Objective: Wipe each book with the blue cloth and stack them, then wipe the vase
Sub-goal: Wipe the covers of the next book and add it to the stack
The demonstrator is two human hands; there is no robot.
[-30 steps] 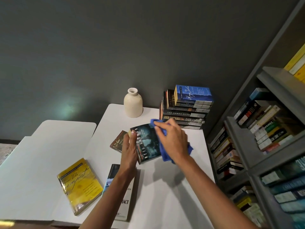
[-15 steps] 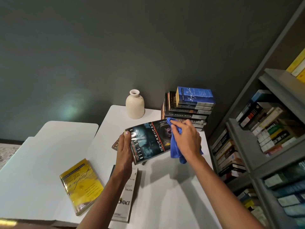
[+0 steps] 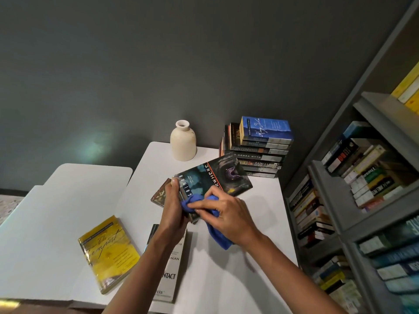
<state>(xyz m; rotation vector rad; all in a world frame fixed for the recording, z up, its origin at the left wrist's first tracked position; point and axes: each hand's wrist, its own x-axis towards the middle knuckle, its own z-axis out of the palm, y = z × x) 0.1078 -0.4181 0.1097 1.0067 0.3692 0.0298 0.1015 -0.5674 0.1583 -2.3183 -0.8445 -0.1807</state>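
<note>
Grips the dark book (image 3: 217, 175) by its near edge with the left hand (image 3: 173, 211), tilted clear of the surface (image 3: 226, 279). Holds the blue cloth (image 3: 218, 239) bunched in the right hand (image 3: 229, 214), pressed on the cover's near end beside the left thumb; 0.5 s ago sat at the far end. Suggests 1 full pass down the cover, so probably close to joining the stack (image 3: 256, 152) behind. Leaves the yellow book (image 3: 108, 252), white book (image 3: 169, 275), brown book (image 3: 161, 193) and vase (image 3: 183, 141) waiting.
</note>
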